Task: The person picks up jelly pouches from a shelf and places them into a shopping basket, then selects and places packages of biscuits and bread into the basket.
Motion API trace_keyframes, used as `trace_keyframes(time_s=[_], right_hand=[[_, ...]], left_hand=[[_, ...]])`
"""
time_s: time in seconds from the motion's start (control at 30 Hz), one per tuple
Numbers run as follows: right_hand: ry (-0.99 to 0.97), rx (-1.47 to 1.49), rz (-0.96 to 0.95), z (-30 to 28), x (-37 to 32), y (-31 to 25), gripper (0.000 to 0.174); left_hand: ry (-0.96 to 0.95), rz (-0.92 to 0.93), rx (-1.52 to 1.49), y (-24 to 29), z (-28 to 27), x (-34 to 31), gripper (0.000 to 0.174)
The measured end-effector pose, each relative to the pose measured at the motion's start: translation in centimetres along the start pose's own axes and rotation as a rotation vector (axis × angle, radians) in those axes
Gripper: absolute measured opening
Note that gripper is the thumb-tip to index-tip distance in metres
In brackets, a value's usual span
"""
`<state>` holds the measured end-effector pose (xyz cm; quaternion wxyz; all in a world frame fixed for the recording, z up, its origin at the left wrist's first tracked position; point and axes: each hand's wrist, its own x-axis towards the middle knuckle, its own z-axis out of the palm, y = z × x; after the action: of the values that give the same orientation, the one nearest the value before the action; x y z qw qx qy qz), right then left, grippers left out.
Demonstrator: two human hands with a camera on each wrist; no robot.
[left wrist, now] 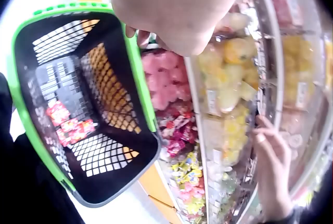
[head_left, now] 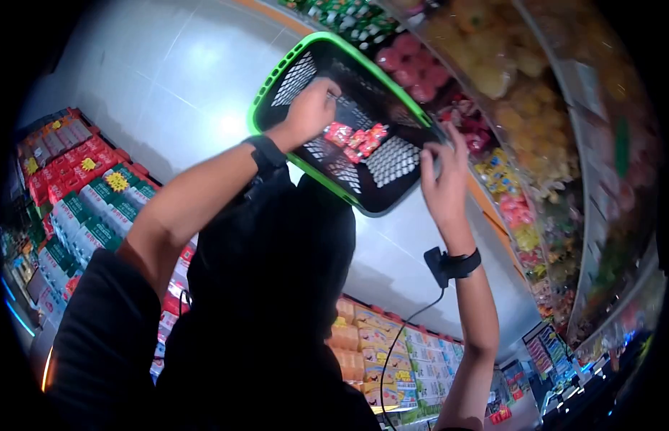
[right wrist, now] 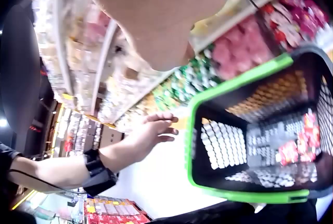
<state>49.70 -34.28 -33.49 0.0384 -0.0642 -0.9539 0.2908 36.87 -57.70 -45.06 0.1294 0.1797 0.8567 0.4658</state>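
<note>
A black shopping basket [head_left: 363, 61] with a bright green rim hangs in front of the body. Several small red packets [head_left: 356, 140] lie together in it. In the head view my left hand [head_left: 314, 108] overlaps the basket, fingers loosely curled and holding nothing. Seen from the right wrist, that left hand [right wrist: 148, 136] is outside the green rim, fingers relaxed. My right hand [head_left: 446, 176] is by the basket's right end with its fingers spread and bent. In the left wrist view the right hand [left wrist: 273, 164] is beside the sweets bins, with nothing visible in its fingers.
Bins of wrapped sweets line one side: pink ones [left wrist: 165, 76], yellow ones [left wrist: 229, 73] and green ones [right wrist: 190, 81]. Stacked red and green cartons [head_left: 97, 208] stand opposite. A pale tiled floor [head_left: 176, 79] lies between. A black cable [head_left: 395, 345] hangs from the right wristband.
</note>
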Motion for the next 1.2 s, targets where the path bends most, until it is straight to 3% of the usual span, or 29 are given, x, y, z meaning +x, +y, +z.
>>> trace_keyframes(time_s=[0.03, 0.13, 0.17, 0.2, 0.3, 0.37, 0.4, 0.43, 0.5, 0.6, 0.67, 0.7, 0.77, 0.87, 0.93, 0.97, 1.0, 1.03, 1.07, 1.1, 1.17, 1.2], right_hand=[[-0.074, 0.021, 0.068, 4.4, -1.0, 2.1, 0.015], [-0.296, -0.006, 0.298, 16.5, -4.0, 7.7, 0.023], [-0.392, 0.009, 0.390, 20.2, -4.8, 9.7, 0.024], [-0.463, -0.002, 0.413, 23.9, -5.3, 11.7, 0.025], [-0.781, -0.107, 0.604, 33.2, -4.9, 17.4, 0.031], [-0.816, -0.134, 0.574, 39.9, -5.1, 21.9, 0.033], [-0.908, -0.112, 0.650, 43.2, -4.8, 23.8, 0.034], [-0.769, -0.159, 0.556, 46.1, -4.3, 24.4, 0.028], [-0.780, -0.113, 0.511, 50.1, -3.0, 25.8, 0.036], [-0.804, -0.152, 0.482, 56.9, -3.3, 28.5, 0.056], [-0.693, -0.166, 0.349, 59.2, -3.9, 29.4, 0.047], [-0.649, -0.152, 0.323, 59.8, -4.1, 29.3, 0.045], [-0.538, -0.312, 0.267, 61.0, -4.5, 29.0, 0.042], [-0.574, -0.348, 0.183, 62.1, -5.2, 29.7, 0.032], [-0.620, -0.184, 0.290, 64.6, -6.5, 31.9, 0.028], [-0.598, 0.085, 0.498, 68.3, -8.1, 34.7, 0.026], [-0.523, 0.427, 0.716, 71.6, -10.8, 37.6, 0.024], [-0.475, 0.180, 0.809, 70.8, -10.4, 35.4, 0.022], [-0.505, 0.049, 0.512, 68.4, -9.9, 34.6, 0.015], [-0.537, -0.081, 0.218, 63.9, -7.9, 32.0, 0.010], [-0.595, 0.233, 0.434, 57.8, -5.3, 28.2, 0.006], [-0.558, 0.315, 0.424, 56.5, -4.7, 28.1, 0.010]], left_hand=[[-0.079, -0.173, 0.055, -2.1, 0.3, -0.7, 0.018], [-0.188, -0.231, 0.096, -12.6, 5.5, -2.5, 0.023], [-0.300, -0.496, 0.140, -15.3, 7.5, -2.2, 0.028], [-0.378, -0.415, 0.185, -18.0, 8.8, -2.5, 0.020], [-0.565, -0.439, 0.224, -25.5, 14.3, -1.6, 0.022], [-0.624, -0.666, 0.170, -31.7, 19.6, -0.2, 0.027], [-0.686, -0.513, 0.160, -33.2, 20.3, 0.5, 0.033], [-0.711, -0.430, 0.176, -35.2, 21.9, 1.0, 0.032], [-0.743, -0.569, 0.209, -36.8, 23.6, 2.5, 0.031], [-0.880, -0.505, 0.313, -39.5, 25.8, 4.3, 0.034], [-0.946, -0.513, 0.434, -40.7, 26.9, 4.9, 0.037], [-1.078, -0.392, 0.606, -40.8, 27.1, 4.6, 0.040], [-1.032, -0.479, 0.520, -41.4, 26.6, 4.5, 0.043], [-1.156, -0.559, 0.535, -43.5, 28.0, 3.4, 0.044], [-1.250, -0.543, 0.558, -44.3, 28.6, 2.7, 0.044], [-1.257, -0.470, 0.451, -45.0, 28.4, 2.0, 0.044], [-1.216, -0.515, 0.486, -44.6, 28.5, 1.8, 0.044], [-1.175, -0.561, 0.523, -44.4, 28.8, 1.4, 0.044], [-1.148, -0.582, 0.526, -44.7, 29.3, 1.2, 0.044], [-1.152, -0.488, 0.486, -44.5, 28.9, 1.3, 0.042], [-1.160, -0.459, 0.467, -41.8, 26.5, 1.5, 0.039], [-1.094, -0.475, 0.356, -40.8, 25.5, 0.9, 0.039]])
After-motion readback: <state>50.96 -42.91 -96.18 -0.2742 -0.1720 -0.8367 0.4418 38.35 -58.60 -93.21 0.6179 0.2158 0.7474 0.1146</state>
